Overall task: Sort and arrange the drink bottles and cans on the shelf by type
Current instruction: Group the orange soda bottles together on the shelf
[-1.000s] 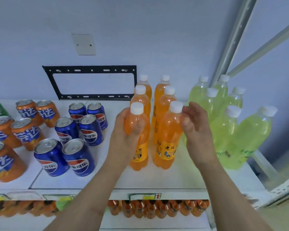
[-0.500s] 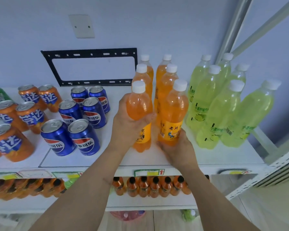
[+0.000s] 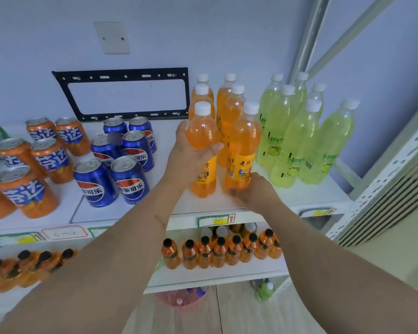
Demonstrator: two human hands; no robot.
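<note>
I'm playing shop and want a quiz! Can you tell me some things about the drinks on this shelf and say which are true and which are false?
1. The left hand grips an orange bottle. True.
2. The blue cans stand right of the green bottles. False: they stand left of them.
3. The right hand holds a blue can. False: it holds the base of another orange bottle.
4. The orange bottles have white caps. True.

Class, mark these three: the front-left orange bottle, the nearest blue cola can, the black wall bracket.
Front-left orange plastic bottle [image 3: 202, 136]: head view, upper body.
Nearest blue metal cola can [image 3: 94, 185]: head view, logo.
Black metal wall bracket [image 3: 121, 75]: head view, top bar.
</note>
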